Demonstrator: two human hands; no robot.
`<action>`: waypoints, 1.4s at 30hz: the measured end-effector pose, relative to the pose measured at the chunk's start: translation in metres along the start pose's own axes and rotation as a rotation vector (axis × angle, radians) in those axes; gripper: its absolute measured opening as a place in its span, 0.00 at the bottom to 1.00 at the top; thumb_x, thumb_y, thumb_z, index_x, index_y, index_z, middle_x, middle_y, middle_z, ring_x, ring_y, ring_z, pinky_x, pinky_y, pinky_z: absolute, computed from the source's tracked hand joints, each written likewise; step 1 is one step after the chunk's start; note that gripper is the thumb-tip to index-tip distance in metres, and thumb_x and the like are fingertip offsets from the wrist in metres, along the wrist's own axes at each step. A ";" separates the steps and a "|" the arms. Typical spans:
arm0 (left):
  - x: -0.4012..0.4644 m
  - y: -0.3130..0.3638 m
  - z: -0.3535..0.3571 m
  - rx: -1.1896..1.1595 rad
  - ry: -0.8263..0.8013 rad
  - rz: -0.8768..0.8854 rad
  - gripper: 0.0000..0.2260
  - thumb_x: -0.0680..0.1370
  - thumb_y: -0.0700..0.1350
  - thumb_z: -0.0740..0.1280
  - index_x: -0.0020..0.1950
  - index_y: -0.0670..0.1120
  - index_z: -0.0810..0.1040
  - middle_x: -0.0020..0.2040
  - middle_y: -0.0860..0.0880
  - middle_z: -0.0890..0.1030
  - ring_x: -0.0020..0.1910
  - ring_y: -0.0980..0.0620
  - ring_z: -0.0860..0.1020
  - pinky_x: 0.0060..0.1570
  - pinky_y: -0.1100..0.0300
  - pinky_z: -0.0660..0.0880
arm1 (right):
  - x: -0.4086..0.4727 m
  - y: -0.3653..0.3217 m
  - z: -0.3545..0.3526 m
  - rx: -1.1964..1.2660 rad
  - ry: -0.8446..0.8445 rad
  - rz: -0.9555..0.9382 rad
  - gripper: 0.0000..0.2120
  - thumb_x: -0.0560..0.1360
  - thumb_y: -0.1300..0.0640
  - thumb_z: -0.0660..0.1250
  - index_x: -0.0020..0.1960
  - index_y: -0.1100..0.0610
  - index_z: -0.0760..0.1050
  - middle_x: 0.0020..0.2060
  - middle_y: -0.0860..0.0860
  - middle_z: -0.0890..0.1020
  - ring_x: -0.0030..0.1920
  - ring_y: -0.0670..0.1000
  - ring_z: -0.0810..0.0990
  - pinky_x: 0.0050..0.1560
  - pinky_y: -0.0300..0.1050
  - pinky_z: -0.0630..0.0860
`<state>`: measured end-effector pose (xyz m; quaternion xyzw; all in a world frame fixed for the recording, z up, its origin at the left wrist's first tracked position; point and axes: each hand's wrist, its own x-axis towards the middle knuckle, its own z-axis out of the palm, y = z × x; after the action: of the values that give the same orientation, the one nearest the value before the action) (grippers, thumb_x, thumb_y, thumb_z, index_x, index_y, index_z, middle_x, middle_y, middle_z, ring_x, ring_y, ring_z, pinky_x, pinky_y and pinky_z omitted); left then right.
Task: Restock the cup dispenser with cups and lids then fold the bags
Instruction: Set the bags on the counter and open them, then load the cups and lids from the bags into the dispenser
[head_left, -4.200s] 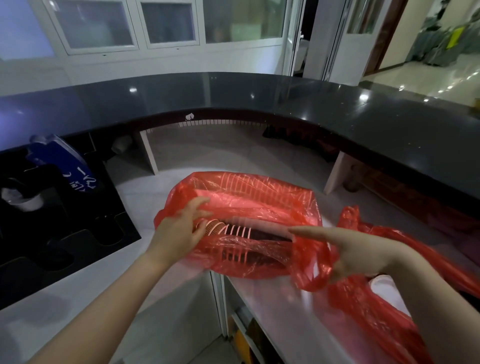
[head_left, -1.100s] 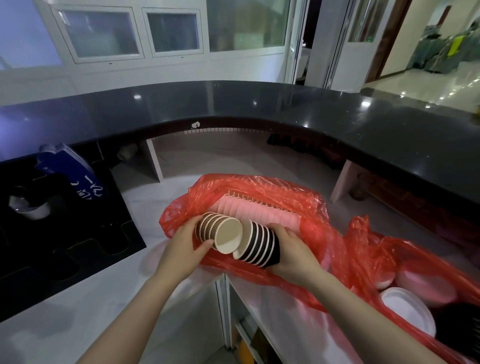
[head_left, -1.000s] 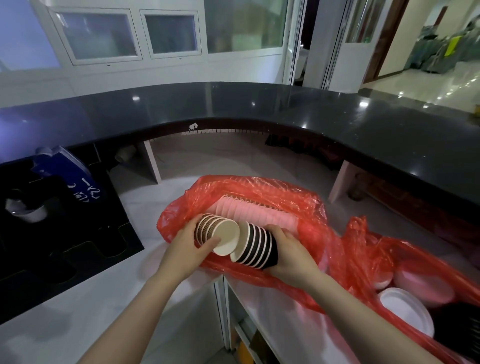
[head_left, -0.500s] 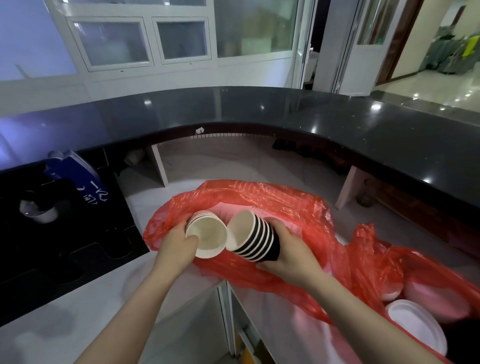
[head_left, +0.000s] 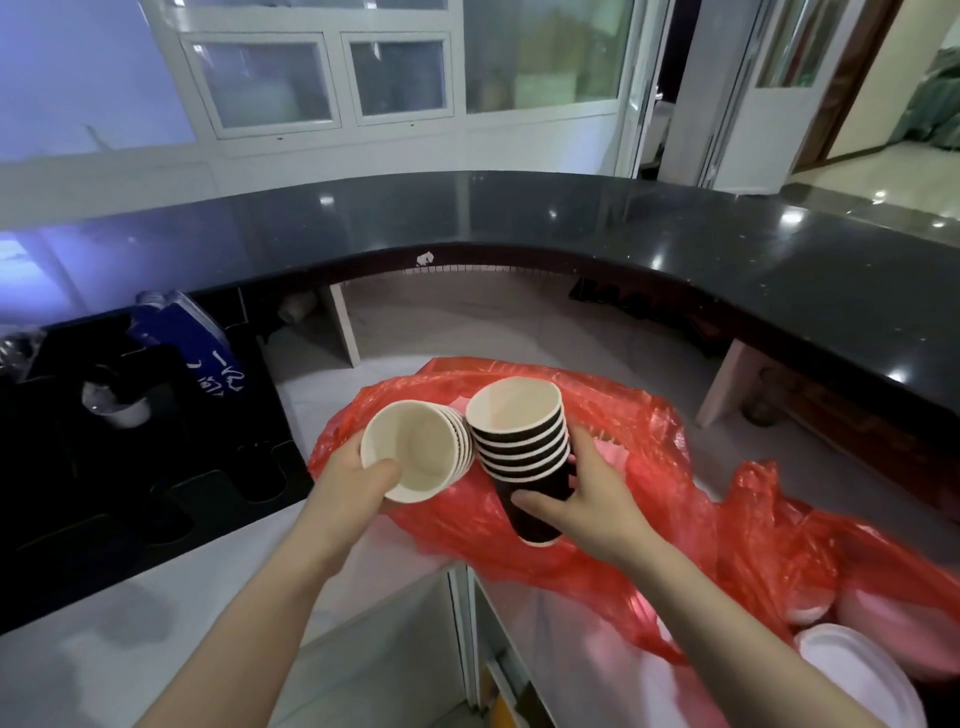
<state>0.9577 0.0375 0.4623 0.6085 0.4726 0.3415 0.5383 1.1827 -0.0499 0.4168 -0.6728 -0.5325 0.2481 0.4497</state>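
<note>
My left hand (head_left: 349, 484) grips a short stack of paper cups (head_left: 415, 451), mouths tipped toward me, thumb inside the front rim. My right hand (head_left: 587, 498) holds a taller stack of black ribbed cups (head_left: 522, 447) nearly upright, rims up. Both stacks hover over a red plastic bag (head_left: 649, 467) lying on the white counter. A second red bag (head_left: 831, 571) at the right holds white lids (head_left: 862, 670). The black cup dispenser (head_left: 156, 457) with round holes sits at the left.
A curved black counter top (head_left: 571, 228) runs across the back above a recessed shelf. A blue packet (head_left: 192, 338) and a small white cup (head_left: 117, 410) lie on the dispenser. The white counter edge (head_left: 363, 597) drops to an open cabinet below.
Both hands lifted the two cup stacks out of the red bag and split them apart. The right stack turned upright; the left stack tipped toward me.
</note>
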 end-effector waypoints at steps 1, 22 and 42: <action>-0.002 0.003 -0.004 -0.030 -0.001 -0.001 0.16 0.67 0.39 0.62 0.50 0.54 0.79 0.47 0.47 0.83 0.47 0.48 0.82 0.42 0.54 0.81 | 0.001 -0.003 0.002 0.042 -0.015 -0.010 0.33 0.59 0.40 0.73 0.59 0.29 0.61 0.55 0.31 0.76 0.57 0.35 0.76 0.59 0.44 0.75; -0.122 -0.009 -0.145 -0.555 0.603 0.000 0.16 0.77 0.32 0.53 0.55 0.45 0.77 0.45 0.47 0.85 0.44 0.48 0.84 0.39 0.55 0.81 | 0.008 -0.076 0.149 0.716 -0.400 -0.026 0.20 0.69 0.46 0.70 0.58 0.47 0.71 0.54 0.44 0.80 0.53 0.38 0.79 0.49 0.32 0.75; -0.388 -0.085 -0.416 -0.625 0.619 0.340 0.15 0.75 0.41 0.59 0.57 0.48 0.80 0.53 0.48 0.84 0.54 0.49 0.82 0.45 0.57 0.80 | -0.182 -0.303 0.367 0.889 -0.598 0.027 0.34 0.60 0.51 0.76 0.64 0.50 0.69 0.56 0.53 0.81 0.53 0.53 0.83 0.50 0.53 0.80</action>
<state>0.4316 -0.1927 0.4929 0.3555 0.3790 0.7160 0.4661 0.6792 -0.0869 0.4804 -0.3243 -0.4722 0.6364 0.5166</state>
